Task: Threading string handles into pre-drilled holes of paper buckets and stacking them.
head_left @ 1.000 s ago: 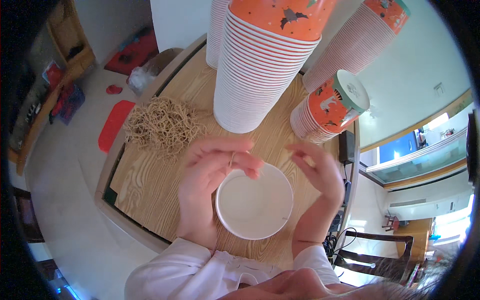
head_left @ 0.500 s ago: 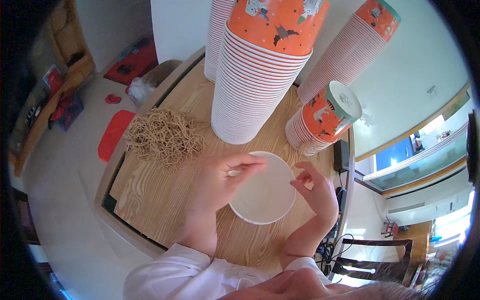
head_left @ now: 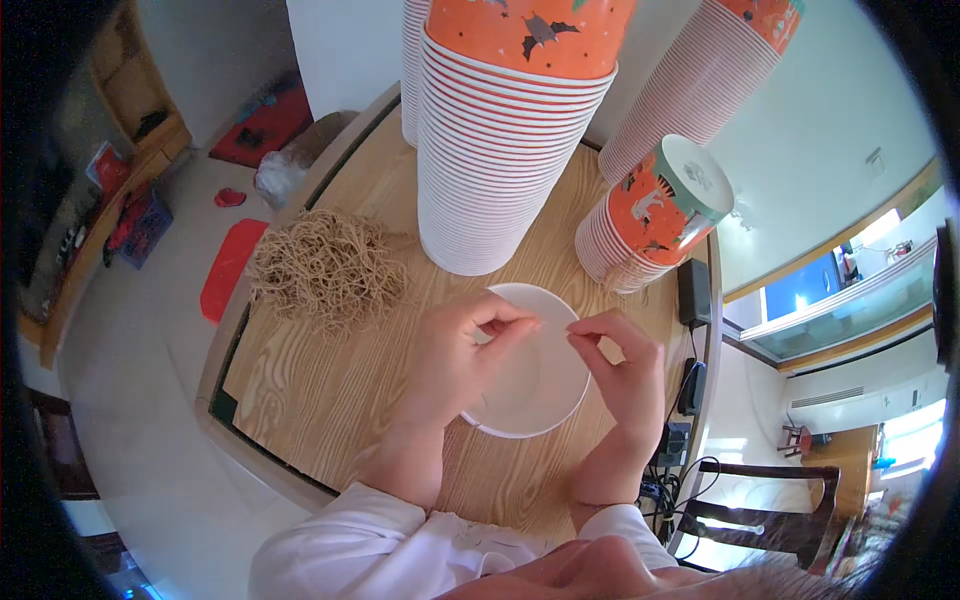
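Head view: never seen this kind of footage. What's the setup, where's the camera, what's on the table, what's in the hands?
No machine here: a person works with two bare hands. The camera is a wide fisheye worn on the head, looking down, so straight edges bend and the forearms enter from below. On the wooden table are tall stacks of orange-and-white paper cups, a shorter stack tipped on its side, and a pile of tan rubber bands. The left hand and right hand are over a white paper bowl, fingertips pinched near its rim; anything pinched between them is too thin to tell.
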The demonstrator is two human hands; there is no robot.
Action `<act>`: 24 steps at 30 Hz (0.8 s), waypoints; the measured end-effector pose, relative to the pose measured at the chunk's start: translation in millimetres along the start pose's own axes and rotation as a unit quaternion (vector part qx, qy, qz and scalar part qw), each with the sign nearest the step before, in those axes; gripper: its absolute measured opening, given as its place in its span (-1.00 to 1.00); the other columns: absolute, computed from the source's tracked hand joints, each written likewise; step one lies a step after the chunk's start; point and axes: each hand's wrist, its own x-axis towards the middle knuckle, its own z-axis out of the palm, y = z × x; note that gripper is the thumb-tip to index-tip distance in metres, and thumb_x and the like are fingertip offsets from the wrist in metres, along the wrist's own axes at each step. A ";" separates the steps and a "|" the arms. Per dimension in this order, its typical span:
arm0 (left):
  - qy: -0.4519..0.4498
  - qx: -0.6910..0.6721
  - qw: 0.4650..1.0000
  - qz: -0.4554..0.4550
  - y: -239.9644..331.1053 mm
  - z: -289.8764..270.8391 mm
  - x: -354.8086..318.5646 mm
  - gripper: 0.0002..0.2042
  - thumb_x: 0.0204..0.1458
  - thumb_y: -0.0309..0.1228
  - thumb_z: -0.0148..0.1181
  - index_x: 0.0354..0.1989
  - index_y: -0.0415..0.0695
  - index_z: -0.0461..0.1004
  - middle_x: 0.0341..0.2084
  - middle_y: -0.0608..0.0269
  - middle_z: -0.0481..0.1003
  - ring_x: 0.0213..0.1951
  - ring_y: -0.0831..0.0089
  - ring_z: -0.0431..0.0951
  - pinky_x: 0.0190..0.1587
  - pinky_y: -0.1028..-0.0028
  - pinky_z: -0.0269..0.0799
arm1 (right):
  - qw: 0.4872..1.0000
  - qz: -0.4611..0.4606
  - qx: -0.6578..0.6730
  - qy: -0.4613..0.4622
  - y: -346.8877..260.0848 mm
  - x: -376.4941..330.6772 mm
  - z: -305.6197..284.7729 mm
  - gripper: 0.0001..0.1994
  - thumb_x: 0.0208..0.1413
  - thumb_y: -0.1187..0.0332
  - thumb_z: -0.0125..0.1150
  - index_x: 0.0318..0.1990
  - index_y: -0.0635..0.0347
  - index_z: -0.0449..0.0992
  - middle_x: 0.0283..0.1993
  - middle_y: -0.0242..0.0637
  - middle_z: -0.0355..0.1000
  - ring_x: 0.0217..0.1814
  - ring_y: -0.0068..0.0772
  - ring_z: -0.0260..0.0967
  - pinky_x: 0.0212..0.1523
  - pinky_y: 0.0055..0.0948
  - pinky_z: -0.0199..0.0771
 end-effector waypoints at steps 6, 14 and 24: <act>-0.063 0.183 0.981 -0.007 -1.0 -7.8 4.1 -0.81 -0.10 -0.46 0.29 -0.28 -0.19 0.54 -0.35 0.14 0.54 -0.30 0.31 0.56 -0.19 0.39 0.47 | 0.998 -0.016 -0.047 0.029 7.2 2.1 -7.6 -0.89 -0.09 0.59 0.27 -0.35 0.27 0.53 -0.41 -0.24 0.45 -0.40 -0.41 0.45 -0.35 -0.50 0.44; -0.094 0.006 0.995 0.039 6.2 20.6 0.9 -0.61 -0.13 -0.59 0.27 -0.05 -0.21 0.46 -0.18 0.13 0.51 -0.22 0.36 0.57 -0.15 0.44 0.49 | 0.995 -0.081 -0.064 0.008 4.9 1.5 5.8 -0.85 -0.14 0.58 0.28 -0.35 0.23 0.54 -0.41 -0.25 0.42 -0.36 -0.24 0.44 -0.37 -0.40 0.45; -0.082 0.068 0.994 0.035 -3.2 16.8 3.3 -0.83 -0.03 -0.57 0.17 -0.22 -0.24 0.49 -0.37 0.09 0.55 -0.32 0.26 0.59 -0.28 0.38 0.51 | 0.998 -0.041 -0.051 0.004 3.5 3.1 -5.5 -0.89 -0.12 0.56 0.30 -0.40 0.26 0.51 -0.41 -0.23 0.43 -0.39 -0.30 0.44 -0.34 -0.40 0.44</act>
